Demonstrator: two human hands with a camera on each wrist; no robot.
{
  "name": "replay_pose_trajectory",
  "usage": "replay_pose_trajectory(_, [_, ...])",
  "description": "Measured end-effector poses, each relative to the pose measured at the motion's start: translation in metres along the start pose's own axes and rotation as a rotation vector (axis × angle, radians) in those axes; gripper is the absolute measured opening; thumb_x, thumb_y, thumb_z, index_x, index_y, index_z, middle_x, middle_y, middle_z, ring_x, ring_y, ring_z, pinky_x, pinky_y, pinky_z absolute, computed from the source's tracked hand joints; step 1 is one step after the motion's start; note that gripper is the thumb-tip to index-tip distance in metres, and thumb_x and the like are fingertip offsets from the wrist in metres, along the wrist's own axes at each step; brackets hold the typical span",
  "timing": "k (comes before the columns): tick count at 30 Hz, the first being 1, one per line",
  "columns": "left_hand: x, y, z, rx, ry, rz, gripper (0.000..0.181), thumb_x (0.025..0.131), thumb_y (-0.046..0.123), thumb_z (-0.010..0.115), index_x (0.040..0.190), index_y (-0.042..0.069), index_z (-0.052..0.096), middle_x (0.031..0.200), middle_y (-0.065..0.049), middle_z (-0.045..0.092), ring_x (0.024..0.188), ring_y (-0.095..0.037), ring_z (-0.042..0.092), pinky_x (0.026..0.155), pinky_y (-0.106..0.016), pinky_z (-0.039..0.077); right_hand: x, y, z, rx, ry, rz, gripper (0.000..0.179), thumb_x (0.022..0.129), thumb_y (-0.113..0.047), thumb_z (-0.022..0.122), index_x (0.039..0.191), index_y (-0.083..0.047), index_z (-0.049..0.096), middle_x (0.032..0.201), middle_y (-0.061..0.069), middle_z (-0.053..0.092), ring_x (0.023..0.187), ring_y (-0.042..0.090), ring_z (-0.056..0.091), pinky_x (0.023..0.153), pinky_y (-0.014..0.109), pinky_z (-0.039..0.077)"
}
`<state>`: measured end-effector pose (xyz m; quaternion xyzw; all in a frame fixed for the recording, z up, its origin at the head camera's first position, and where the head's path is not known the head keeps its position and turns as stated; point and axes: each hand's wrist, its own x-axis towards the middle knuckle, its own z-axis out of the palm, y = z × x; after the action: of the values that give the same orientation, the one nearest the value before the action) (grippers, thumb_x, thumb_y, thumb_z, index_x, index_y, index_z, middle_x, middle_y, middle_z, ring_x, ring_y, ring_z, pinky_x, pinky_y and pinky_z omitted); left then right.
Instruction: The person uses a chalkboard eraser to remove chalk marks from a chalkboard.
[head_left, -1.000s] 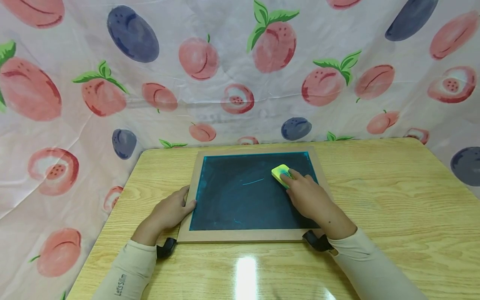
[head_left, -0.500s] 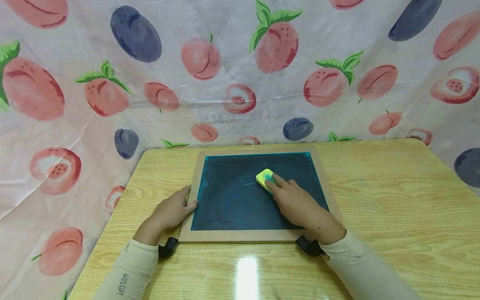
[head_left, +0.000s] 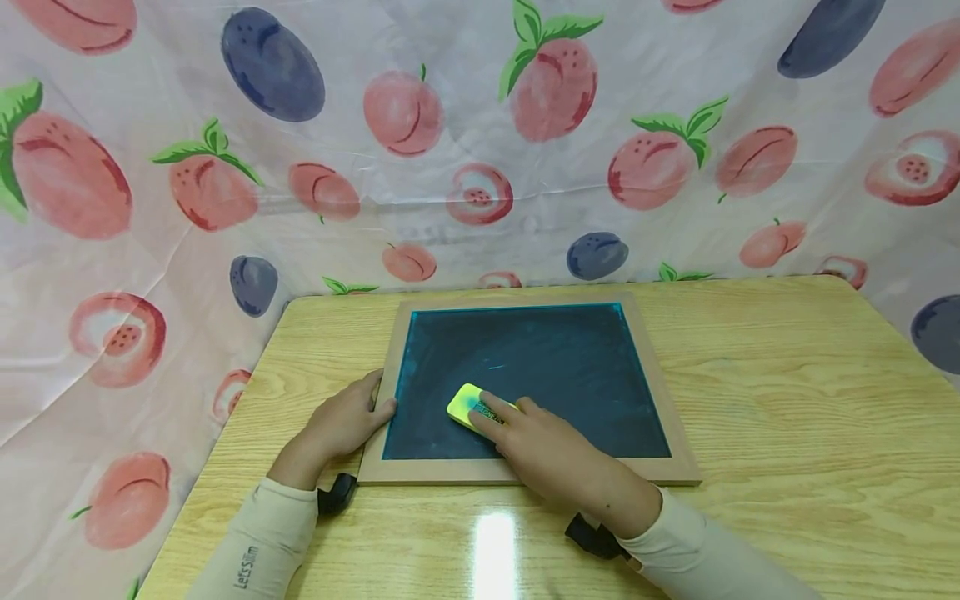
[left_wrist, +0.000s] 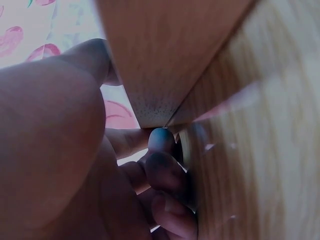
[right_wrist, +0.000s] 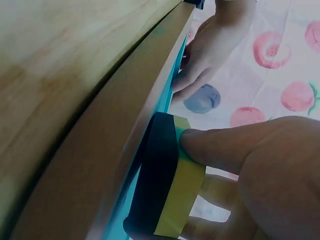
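Note:
A small chalkboard (head_left: 555,358) with a wooden frame lies flat on the table. My right hand (head_left: 551,446) pinches a yellow eraser (head_left: 465,406) with a dark underside, held against the board's lower middle. In the right wrist view the thumb presses one side of the eraser (right_wrist: 182,195), and fingers lie on its far side. My left hand (head_left: 337,421) grips the board's left edge, thumb over the frame. In the left wrist view the other fingers (left_wrist: 167,172) curl against the outer side of the frame (left_wrist: 165,55). Faint chalk marks (head_left: 497,367) show above the eraser.
The wood-grain table (head_left: 787,400) extends on both sides of the board. Behind and to the left hangs a fruit-print cloth (head_left: 480,108). Black wrist-camera mounts (head_left: 337,495) sit at both wrists, near the board's front edge.
The right hand has swept the eraser left and toward the front of the board. The chalk line near the middle has become shorter and fainter. The left hand stays on the frame.

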<state>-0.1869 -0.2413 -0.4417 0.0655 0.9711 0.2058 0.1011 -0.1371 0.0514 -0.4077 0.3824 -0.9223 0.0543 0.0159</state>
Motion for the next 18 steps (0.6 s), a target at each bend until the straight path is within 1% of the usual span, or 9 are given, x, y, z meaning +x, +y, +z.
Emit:
replay_pose_trajectory(4, [0.000,0.000,0.000,-0.007,-0.005,-0.003,0.060,0.093,0.043,0.046,0.146,0.021,0.027,0.082,-0.001,0.056,0.063,-0.011,0.054,0.061,-0.030,0.043,0.000,0.000,0.000,-0.005,-0.002,-0.014,0.048,0.095,-0.018,0.051,0.140,-0.025,0.039,0.145,0.007,0.037,0.105,0.026,0.055,0.077,0.036,0.053])
replay_pose_trajectory(9, [0.000,0.000,0.000,-0.008,-0.004,-0.005,0.060,0.093,0.043,0.046,0.145,0.022,0.027,0.084,-0.001,0.056,0.065,-0.011,0.053,0.062,-0.031,0.043,0.002,0.010,0.001,0.025,0.052,0.003,0.045,0.093,-0.017,0.054,0.137,-0.019,0.044,0.143,0.010,0.040,0.100,0.026,0.057,0.077,0.035,0.052])
replay_pose_trajectory(12, [0.000,0.000,0.000,-0.008,-0.005,-0.007,0.059,0.093,0.044,0.046,0.145,0.022,0.027,0.086,-0.001,0.056,0.067,-0.011,0.053,0.063,-0.031,0.043,0.003,0.018,0.001,0.053,0.070,0.060,0.043,0.093,-0.016,0.055,0.135,-0.016,0.046,0.143,0.011,0.040,0.099,0.028,0.057,0.078,0.036,0.052])
replay_pose_trajectory(18, [0.000,0.000,0.000,-0.009,-0.004,-0.006,0.060,0.093,0.044,0.046,0.145,0.021,0.027,0.084,0.000,0.057,0.067,-0.010,0.054,0.065,-0.031,0.043,0.003,0.037,-0.006,0.064,0.078,0.219,0.040,0.092,-0.014,0.055,0.132,-0.015,0.052,0.140,0.016,0.043,0.099,0.034,0.057,0.079,0.042,0.052])
